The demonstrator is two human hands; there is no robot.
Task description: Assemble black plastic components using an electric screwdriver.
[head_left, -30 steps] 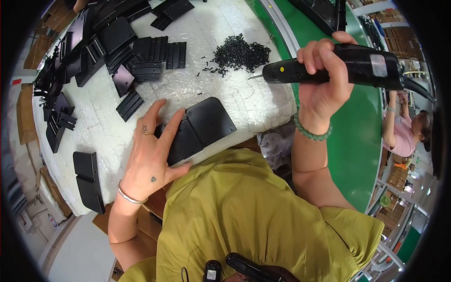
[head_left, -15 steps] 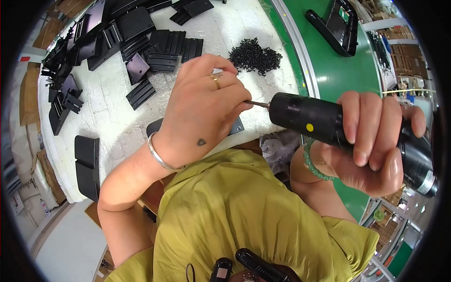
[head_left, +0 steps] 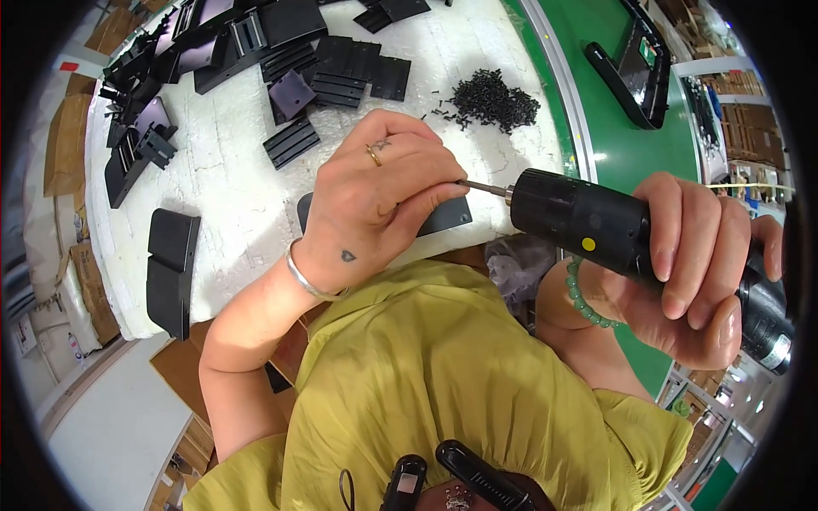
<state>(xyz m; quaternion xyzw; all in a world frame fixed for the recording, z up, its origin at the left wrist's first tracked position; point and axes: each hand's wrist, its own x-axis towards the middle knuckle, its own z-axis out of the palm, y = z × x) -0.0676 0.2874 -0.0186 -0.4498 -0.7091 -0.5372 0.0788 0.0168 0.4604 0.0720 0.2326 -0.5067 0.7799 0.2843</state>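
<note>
My right hand (head_left: 694,264) is wrapped round a black electric screwdriver (head_left: 579,223) with a yellow dot on its side. The screwdriver lies nearly level, its thin metal bit (head_left: 487,187) pointing left. At the bit's tip, the thumb and fingers of my left hand (head_left: 383,192) are pinched together. Whatever sits between those fingertips is too small to make out. Below the left hand, partly covered by it, a flat black plate (head_left: 450,216) lies at the table's near edge. Beyond the fingers is a pile of small black screws (head_left: 494,100), with a few strays beside it.
Black plastic parts (head_left: 345,72) are heaped across the far and left side of the white-covered table (head_left: 230,192). Two black panels (head_left: 173,272) lie at the left edge. To the right, a black housing (head_left: 629,72) rests on a green surface (head_left: 601,128). A plastic bag (head_left: 521,268) hangs below the edge.
The view has shifted, so the table and its parts appear farther right. The bit's tip stays at the left fingertips, and more of the black plate shows beneath the left hand.
</note>
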